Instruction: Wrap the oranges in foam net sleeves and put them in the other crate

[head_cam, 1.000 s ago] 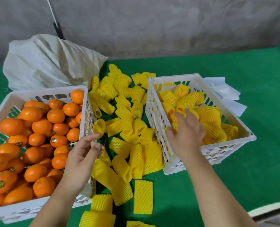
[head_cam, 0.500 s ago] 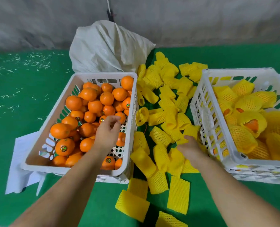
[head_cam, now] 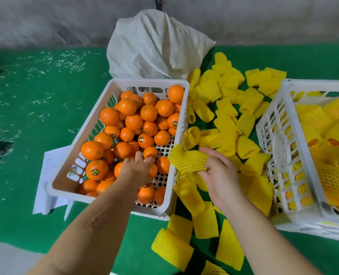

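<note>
A white crate (head_cam: pixel 89 135) on the left holds several bare oranges. My left hand (head_cam: pixel 136 168) reaches into it and curls its fingers round one orange (head_cam: pixel 150 152) near the crate's right wall. My right hand (head_cam: pixel 217 173) holds a yellow foam net sleeve (head_cam: pixel 188 160) lifted just right of that crate. More yellow sleeves (head_cam: pixel 224 124) lie in a pile between the crates. The second white crate (head_cam: pixel 271 151) on the right holds oranges wrapped in yellow sleeves (head_cam: pixel 331 132).
A white sack (head_cam: pixel 154 44) stands behind the left crate. White paper (head_cam: pixel 49 179) lies under that crate's left side. Green cloth (head_cam: pixel 35 100) covers the table, with scattered shreds. A grey wall runs along the back.
My left hand has gone deeper into the orange crate and closed round an orange. My right hand has picked a sleeve up from the pile. The view has shifted left.
</note>
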